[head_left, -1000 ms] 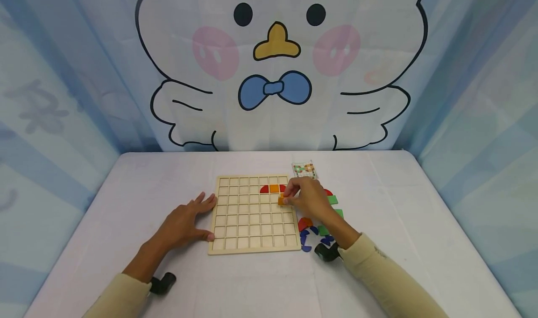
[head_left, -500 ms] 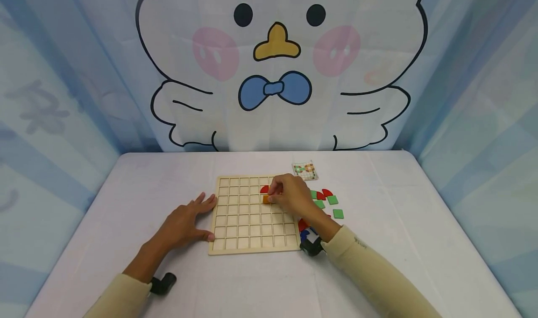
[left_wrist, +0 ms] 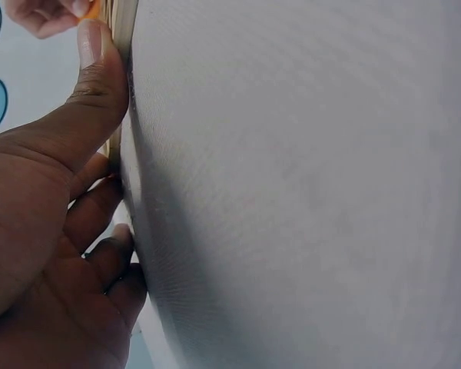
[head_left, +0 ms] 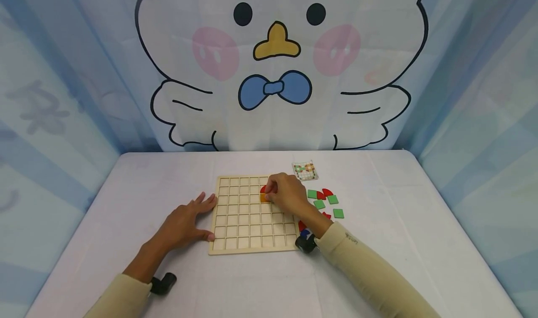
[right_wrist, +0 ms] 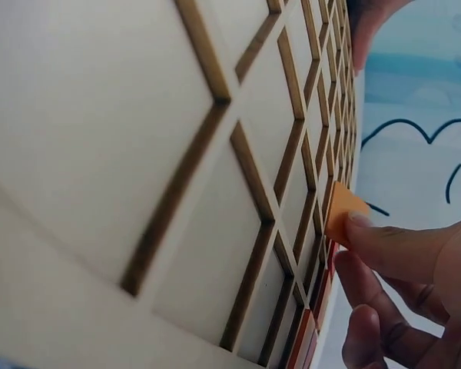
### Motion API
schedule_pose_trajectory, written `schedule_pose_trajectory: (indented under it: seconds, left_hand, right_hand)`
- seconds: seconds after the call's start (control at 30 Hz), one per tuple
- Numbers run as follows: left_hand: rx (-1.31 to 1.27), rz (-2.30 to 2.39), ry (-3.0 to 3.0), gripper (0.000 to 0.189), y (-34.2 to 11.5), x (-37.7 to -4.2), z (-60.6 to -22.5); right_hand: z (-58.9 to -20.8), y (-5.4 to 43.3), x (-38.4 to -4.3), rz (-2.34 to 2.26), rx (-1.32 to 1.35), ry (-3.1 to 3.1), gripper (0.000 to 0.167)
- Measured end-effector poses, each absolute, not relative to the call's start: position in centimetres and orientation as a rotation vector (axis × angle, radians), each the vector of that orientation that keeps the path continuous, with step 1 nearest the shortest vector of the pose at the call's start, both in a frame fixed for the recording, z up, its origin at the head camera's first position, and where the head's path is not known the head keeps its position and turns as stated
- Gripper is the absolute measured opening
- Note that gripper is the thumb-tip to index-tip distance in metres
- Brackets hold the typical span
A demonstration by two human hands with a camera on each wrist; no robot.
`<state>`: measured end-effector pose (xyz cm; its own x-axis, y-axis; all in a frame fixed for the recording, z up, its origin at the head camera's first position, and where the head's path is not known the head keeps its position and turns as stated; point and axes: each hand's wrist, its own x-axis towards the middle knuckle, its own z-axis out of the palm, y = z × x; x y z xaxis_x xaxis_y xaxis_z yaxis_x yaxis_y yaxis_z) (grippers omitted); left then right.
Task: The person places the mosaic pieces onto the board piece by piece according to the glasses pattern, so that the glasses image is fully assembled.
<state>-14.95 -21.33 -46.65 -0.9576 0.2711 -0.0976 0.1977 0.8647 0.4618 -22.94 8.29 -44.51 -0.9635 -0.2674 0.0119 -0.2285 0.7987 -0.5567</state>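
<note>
Extending from a beige sleeve point(head_left: 119, 297) with a black wrist device point(head_left: 164, 284) at its cuff, the left hand point(head_left: 184, 222) lies with fingers spread and thumb apart, its tips touching the left edge of a pale wooden grid board point(head_left: 232, 251). The board rests flat on a white-covered table point(head_left: 176, 175) and is divided by raised strips into square cells. In its upper right portion lies a red piece point(head_left: 263, 189), partly covered by the fingers. Just in front of it, at the board, is an orange tile point(head_left: 262, 198), pinched between the thumb and fingers of the right hand point(head_left: 290, 194); whether the tile sits flat in a cell cannot be told. Below the right wrist, a blue piece point(head_left: 304, 233) shows in part beside the board. Beyond the board's upper right corner lies a small patterned card point(head_left: 305, 170). Farther right, on the table, are loose red wedges point(head_left: 327, 192) and four green squares point(head_left: 338, 213), some close together, the rightmost green square a little apart.
</note>
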Motion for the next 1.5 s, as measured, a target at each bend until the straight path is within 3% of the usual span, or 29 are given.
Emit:
schedule_pose_trajectory:
  seconds: [0.63,1.5]
  left_hand:
    - [0.378,0.672,2.890,0.108,-21.1,-14.8,-46.4]
    - [0.371,0.671,2.889,0.110,-21.2,-15.0,-46.7]
  right_hand:
    - [-44.7,9.0,-22.6,-0.870,-0.402,2.878,0.014]
    - [-43.8,15.6,-19.9,-0.922,-0.208,2.852,0.009]
